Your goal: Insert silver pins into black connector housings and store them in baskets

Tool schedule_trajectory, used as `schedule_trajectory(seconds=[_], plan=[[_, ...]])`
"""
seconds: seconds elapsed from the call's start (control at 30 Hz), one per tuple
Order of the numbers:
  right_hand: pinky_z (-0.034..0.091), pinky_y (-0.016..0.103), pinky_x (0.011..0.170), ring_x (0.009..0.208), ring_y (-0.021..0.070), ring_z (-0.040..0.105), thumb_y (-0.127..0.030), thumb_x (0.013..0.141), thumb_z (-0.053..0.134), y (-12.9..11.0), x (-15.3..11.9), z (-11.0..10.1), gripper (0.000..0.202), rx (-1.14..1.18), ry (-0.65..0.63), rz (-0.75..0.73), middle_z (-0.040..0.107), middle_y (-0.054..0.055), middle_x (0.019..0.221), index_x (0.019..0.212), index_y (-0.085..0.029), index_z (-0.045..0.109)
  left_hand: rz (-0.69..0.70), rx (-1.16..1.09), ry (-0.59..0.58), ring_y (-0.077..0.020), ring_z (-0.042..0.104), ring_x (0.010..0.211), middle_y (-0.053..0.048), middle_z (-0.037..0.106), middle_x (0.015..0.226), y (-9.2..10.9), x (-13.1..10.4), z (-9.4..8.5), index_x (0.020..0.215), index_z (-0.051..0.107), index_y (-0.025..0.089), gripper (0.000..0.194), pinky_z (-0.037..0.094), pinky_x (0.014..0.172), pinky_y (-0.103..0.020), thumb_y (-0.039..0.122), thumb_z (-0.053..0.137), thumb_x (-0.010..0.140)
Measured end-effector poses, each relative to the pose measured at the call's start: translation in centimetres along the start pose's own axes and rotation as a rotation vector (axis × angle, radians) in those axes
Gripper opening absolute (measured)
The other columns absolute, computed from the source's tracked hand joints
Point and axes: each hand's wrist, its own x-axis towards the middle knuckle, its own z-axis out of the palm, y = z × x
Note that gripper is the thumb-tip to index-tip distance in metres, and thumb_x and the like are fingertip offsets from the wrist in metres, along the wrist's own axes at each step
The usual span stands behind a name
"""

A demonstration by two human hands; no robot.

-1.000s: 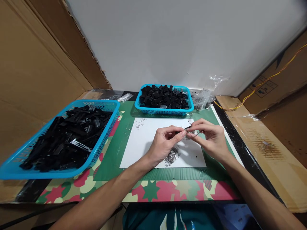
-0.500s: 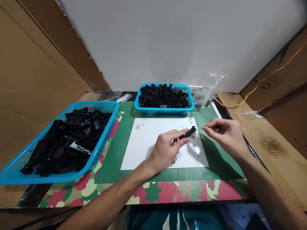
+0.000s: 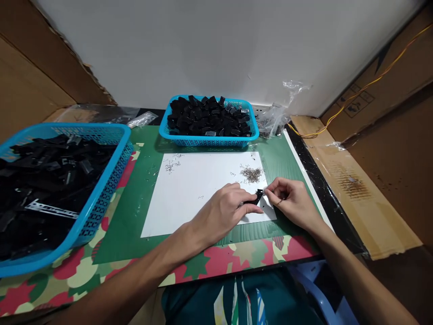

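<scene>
My left hand is closed around a small black plastic part, held low over the right side of a white sheet. My right hand pinches thumb to forefinger at the part's far end; whatever lies between those fingertips is too small to make out. Just beyond the hands a pile of tiny metal pieces, perhaps springs, lies on the sheet. A thinner scatter of similar bits sits at its upper left corner.
At left stands a large blue basket of long black parts. A smaller blue basket of short black pieces stands against the wall. Clear plastic bags and yellow wires lie at the back right. Cardboard flanks the table.
My right hand has come in from the right to meet the black part's end. The left hand has lowered the part toward the sheet. The view has shifted rightward.
</scene>
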Motion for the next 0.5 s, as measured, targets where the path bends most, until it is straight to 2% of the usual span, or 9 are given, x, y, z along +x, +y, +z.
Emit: schedule_trajectory(seconds=[0.37, 0.5], plan=[[0.032, 0.024, 0.051, 0.053, 0.011, 0.045, -0.036, 0.094, 0.066, 0.29, -0.08, 0.33, 0.023, -0.116, -0.008, -0.042, 0.054, -0.004, 0.058, 0.079, -0.018, 0.065, -0.034, -0.007, 0.009, -0.0189, 0.062, 0.079, -0.003, 0.079, 0.089, -0.12, -0.06, 0.04, 0.093, 0.082, 0.019, 0.011, 0.045, 0.075, -0.03, 0.02, 0.072, 0.095], [0.033, 0.025, 0.051, 0.052, 0.0112, 0.046, -0.037, 0.094, 0.065, 0.12, -0.31, 0.42, 0.024, -0.158, 0.01, -0.063, 0.055, -0.003, 0.058, 0.079, -0.019, 0.064, -0.042, -0.019, 0.0, -0.0188, 0.064, 0.079, -0.003, 0.079, 0.088, -0.18, -0.18, 0.25, 0.094, 0.082, 0.02, 0.014, 0.046, 0.077, -0.031, 0.025, 0.07, 0.097]])
